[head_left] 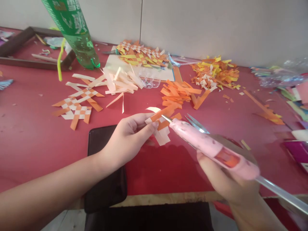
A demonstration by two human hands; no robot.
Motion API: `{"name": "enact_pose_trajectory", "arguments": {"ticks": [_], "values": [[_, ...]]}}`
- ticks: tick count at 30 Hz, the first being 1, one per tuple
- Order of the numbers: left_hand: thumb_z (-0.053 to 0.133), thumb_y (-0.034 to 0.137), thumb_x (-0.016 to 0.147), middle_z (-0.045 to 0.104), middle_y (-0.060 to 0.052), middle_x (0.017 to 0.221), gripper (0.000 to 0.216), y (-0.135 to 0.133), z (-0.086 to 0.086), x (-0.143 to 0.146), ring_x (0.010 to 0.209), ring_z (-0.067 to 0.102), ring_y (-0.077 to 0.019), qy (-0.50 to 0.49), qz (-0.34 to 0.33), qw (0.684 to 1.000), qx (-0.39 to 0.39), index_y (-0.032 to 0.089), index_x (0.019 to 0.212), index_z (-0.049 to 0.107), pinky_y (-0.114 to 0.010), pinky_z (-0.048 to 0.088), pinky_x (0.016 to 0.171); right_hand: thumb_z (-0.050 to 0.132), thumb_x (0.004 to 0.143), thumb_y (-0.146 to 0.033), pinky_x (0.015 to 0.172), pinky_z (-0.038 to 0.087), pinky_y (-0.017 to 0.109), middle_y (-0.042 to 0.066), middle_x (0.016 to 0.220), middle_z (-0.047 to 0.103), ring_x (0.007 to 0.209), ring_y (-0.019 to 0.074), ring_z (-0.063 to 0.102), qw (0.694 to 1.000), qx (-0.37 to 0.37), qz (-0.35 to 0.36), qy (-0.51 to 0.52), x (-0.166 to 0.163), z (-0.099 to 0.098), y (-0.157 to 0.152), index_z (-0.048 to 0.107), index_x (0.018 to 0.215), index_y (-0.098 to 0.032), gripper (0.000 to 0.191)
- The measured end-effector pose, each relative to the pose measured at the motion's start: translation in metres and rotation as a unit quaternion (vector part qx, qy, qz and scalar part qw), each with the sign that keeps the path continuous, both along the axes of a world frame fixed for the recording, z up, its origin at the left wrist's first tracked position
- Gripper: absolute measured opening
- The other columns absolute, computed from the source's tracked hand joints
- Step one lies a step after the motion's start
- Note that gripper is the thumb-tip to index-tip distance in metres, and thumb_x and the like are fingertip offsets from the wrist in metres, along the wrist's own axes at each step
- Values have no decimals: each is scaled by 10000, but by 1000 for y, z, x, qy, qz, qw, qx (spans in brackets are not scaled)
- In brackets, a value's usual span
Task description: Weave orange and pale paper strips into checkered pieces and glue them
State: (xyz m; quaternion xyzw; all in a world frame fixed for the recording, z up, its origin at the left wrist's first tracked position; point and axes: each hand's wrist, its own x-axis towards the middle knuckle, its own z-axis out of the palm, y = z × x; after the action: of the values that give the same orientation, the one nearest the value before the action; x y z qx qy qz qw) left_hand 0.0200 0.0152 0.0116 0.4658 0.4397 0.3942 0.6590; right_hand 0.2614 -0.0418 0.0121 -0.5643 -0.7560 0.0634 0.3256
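Between its thumb and fingers, my left hand (131, 138) pinches a small woven paper piece (162, 136) of orange and cream strips. My right hand (223, 179) is wrapped round a pink glue gun (199, 138) with a clear glue stick (281, 191) sticking out of its back. The metal nozzle points left, at the woven piece; whether it touches the paper I cannot tell. Just behind the glue gun lie scissors (196, 123), partly hidden. Beyond my hands are a pile of folded orange strips (176, 93) and a pile of cream strips (122, 80).
Woven pieces (80, 104) lie at left, with more stacked on a pad (141, 57) at the back. Paper scraps (214, 72) are heaped at right. A green bottle (77, 35) stands by a dark frame (24, 62). A black phone (106, 186) overhangs the table's front edge.
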Motion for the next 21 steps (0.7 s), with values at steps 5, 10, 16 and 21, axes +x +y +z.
{"name": "enact_pose_trajectory", "arguments": {"ticks": [5, 10, 16, 21], "values": [[625, 363, 901, 697, -11, 796, 219, -1, 3, 1, 763, 649, -139, 53, -6, 998, 44, 173, 827, 704, -237, 549, 732, 593, 743, -129, 490, 530, 319, -3, 692, 699, 517, 184, 634, 999, 25, -14, 29, -18, 2, 2, 715, 994, -254, 307], [592, 339, 924, 739, -34, 962, 216, 0, 5, 0, 916, 674, -177, 61, -18, 996, 67, 177, 853, 717, -247, 519, 804, 597, 742, -112, 417, 479, 272, -25, 643, 651, 489, 150, 613, 999, 10, 20, 25, -13, 6, 3, 693, 933, -246, 253], [575, 338, 935, 752, -38, 1009, 266, 0, 7, -1, 961, 685, -196, 64, -28, 994, 80, 176, 784, 721, -248, 517, 831, 584, 757, -92, 471, 499, 307, -2, 709, 666, 594, 183, 655, 999, 28, 16, 25, -12, 5, 2, 641, 843, -263, 200], [578, 319, 935, 752, -22, 986, 246, 0, 7, -1, 947, 681, -179, 79, -33, 993, 87, 178, 794, 722, -235, 504, 843, 558, 767, -87, 449, 481, 308, 0, 689, 647, 559, 175, 628, 999, 27, 14, -18, -10, 4, -1, 610, 854, -262, 202]]}}
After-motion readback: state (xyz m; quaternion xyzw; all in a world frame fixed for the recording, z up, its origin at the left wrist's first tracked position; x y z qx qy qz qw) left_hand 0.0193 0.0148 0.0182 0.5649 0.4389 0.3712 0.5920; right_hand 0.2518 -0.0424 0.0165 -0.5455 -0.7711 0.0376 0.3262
